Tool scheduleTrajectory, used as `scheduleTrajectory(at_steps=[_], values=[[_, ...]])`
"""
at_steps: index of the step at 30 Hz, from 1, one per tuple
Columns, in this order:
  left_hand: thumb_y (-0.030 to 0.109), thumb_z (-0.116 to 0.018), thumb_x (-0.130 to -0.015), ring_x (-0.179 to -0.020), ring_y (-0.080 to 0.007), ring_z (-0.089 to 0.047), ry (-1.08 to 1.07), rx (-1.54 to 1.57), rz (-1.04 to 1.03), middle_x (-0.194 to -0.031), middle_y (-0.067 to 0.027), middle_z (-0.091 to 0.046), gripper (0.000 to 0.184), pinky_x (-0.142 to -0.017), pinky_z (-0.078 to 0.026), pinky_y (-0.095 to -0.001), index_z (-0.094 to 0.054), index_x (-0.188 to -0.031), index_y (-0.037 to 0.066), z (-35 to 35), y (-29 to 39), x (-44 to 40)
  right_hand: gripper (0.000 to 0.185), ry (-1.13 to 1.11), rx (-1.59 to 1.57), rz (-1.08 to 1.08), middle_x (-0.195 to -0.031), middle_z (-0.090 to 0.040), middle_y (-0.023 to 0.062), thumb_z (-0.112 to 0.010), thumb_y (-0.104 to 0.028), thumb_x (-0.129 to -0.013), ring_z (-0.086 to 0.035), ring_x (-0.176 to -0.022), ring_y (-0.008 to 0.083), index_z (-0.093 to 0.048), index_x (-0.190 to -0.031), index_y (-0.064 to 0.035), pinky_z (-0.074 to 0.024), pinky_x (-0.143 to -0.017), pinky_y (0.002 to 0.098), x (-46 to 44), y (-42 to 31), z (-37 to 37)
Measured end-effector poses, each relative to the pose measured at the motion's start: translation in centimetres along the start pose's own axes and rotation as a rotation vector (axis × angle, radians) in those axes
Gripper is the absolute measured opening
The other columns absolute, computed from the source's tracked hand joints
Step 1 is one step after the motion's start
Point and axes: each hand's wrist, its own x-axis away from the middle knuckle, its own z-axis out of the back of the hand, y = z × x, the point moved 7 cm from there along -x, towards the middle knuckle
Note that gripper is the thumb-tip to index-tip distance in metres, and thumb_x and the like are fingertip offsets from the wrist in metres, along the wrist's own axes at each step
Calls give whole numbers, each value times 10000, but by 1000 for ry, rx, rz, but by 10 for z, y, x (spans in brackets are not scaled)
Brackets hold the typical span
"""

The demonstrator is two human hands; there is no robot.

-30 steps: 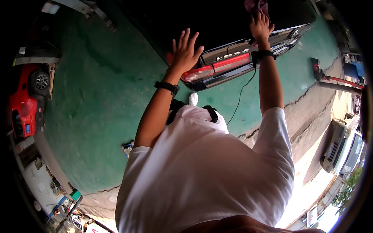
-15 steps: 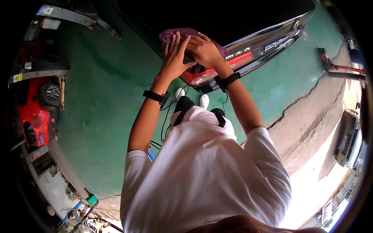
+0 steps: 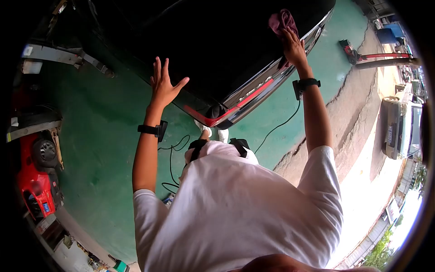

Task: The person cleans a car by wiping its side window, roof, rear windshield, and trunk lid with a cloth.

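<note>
A black car (image 3: pixel 213 50) fills the upper middle, its rear corner with a red tail light (image 3: pixel 206 120) towards me. My right hand (image 3: pixel 294 51) holds a bunched purple-red cloth (image 3: pixel 283 20) against the car's dark surface near the rear edge, fingers stretched over it. Over the car's left side is my left hand (image 3: pixel 165 88), empty, fingers spread wide. I cannot tell whether it touches the body. Both wrists wear black straps with a small box.
Cables (image 3: pixel 171 154) lie by my shoes on the green floor (image 3: pixel 104 149). Grey lift arms (image 3: pixel 59 54) and a red car (image 3: pixel 38 181) are at the left. A red-and-black lift arm (image 3: pixel 362 56) and a light-coloured vehicle (image 3: pixel 398 127) stand at the right.
Both hands were together on the cloth at the car's near corner. My right hand has carried the cloth up and right along the rear edge; my left hand has let go and moved left.
</note>
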Motion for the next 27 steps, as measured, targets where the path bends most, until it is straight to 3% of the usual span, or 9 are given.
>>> scheduleTrajectory(at_steps=[3,7,9,12,16,17,21,24,27], values=[[723,-672,-813,-1546,-459,-54,61,96,-44,-1684,-235,-26,1149,-1109,-223,-748,-118,-1629,133,-20,-9,-3,477,-7,-38,107,-1613,-317,210,-440,-158,-1019,-320,-1480,395,-441,-1490,-81,-285,-1213,444,-41,44,-21],[793,-646,-770,-1549,-447,2,-6,85,42,-1695,-184,9,1213,-1058,-214,-819,-79,-1633,158,-25,-10,-5,551,-685,534,258,-1680,-153,172,-347,-248,-1065,-122,-1556,359,-276,-1595,-116,-176,-1257,445,-106,104,-65],[809,-634,-761,-1547,-452,12,-20,71,17,-1694,-181,11,1218,-1035,-200,-844,-84,-1634,161,-32,-8,-5,557,-780,495,298,-1697,-106,139,-296,-268,-1086,-80,-1564,341,-204,-1615,-118,-158,-1263,436,-130,104,-65],[803,-622,-772,-1543,-460,-34,43,83,2,-1691,-189,-16,1201,-1013,-208,-855,-96,-1634,153,-33,-5,3,568,-735,43,119,-1689,-137,151,-352,-206,-1064,-85,-1567,315,-224,-1610,-112,-159,-1266,429,-145,56,-56],[787,-615,-787,-1538,-459,-82,101,68,-21,-1684,-198,-67,1154,-995,-236,-856,-160,-1626,137,-31,-1,1,638,-557,189,454,-1676,-207,127,-462,-70,-981,-141,-1561,294,-302,-1592,-160,-174,-1272,419,-127,-100,-51],[786,-616,-783,-1537,-458,-90,105,65,-18,-1682,-199,-80,1152,-993,-239,-856,-170,-1623,135,-31,-2,0,600,-469,245,719,-1674,-225,98,-477,-90,-989,-163,-1556,297,-358,-1570,-181,-189,-1271,417,-117,-131,-62],[786,-617,-780,-1535,-452,-107,105,85,-37,-1676,-204,-112,1143,-997,-242,-853,-214,-1611,112,-30,5,4,498,-616,-68,686,-1647,-298,98,-511,-98,-1016,-226,-1541,282,-462,-1509,-151,-246,-1248,463,-35,-261,-37],[780,-621,-783,-1535,-441,-130,127,42,-18,-1666,-212,-144,1121,-1001,-249,-846,-285,-1584,71,-22,1,0,484,-725,-42,638,-1657,-277,96,-533,-109,-1017,-221,-1544,297,-486,-1495,-166,-269,-1224,526,15,-299,-22],[773,-616,-794,-1534,-439,-141,138,82,-12,-1672,-194,-148,1106,-996,-267,-840,-253,-1603,112,-18,3,1,516,-636,-128,517,-1661,-255,132,-557,-121,-1010,-217,-1540,339,-467,-1517,-165,-263,-1224,519,21,-241,-14]])
